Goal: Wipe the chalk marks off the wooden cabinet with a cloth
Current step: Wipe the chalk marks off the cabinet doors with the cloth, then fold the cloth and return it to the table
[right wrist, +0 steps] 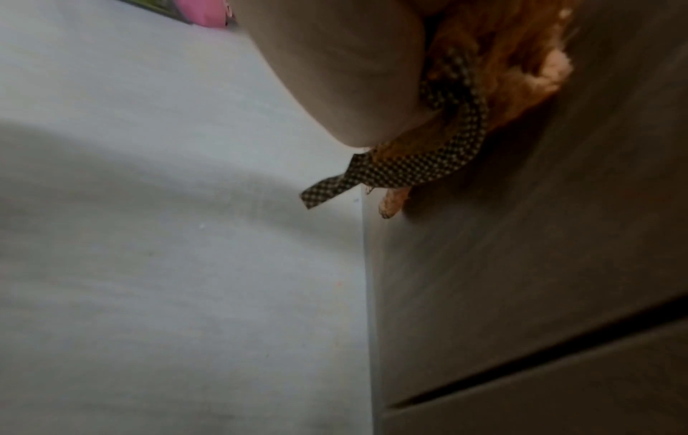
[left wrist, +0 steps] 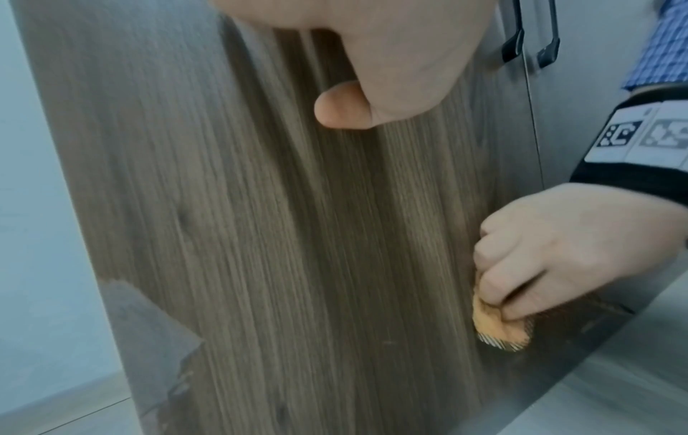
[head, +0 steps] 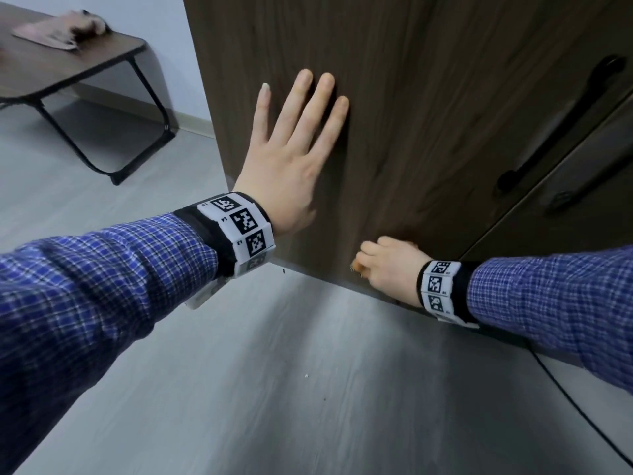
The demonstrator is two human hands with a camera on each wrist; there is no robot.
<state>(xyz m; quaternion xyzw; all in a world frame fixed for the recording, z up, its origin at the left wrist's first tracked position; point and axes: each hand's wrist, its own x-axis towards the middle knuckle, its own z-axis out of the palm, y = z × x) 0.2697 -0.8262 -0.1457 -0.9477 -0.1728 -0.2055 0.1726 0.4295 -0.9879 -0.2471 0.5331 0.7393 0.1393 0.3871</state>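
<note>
A bunched orange fleecy cloth (left wrist: pixel 498 323) is gripped in the curled right hand (head: pixel 390 265) and pressed low on the dark wooden cabinet door (head: pixel 428 114). The left hand (head: pixel 291 156) is laid flat, fingers straight, farther up, apparently as a brace. No chalk marks can be made out.

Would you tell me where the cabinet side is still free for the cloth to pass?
Free: the wide strip of cabinet side left of the right hand and its orange cloth, below the left hand. Also the panel above the left fingertips. Crowded: the lower corner by the floor, where the cloth is working.
</note>
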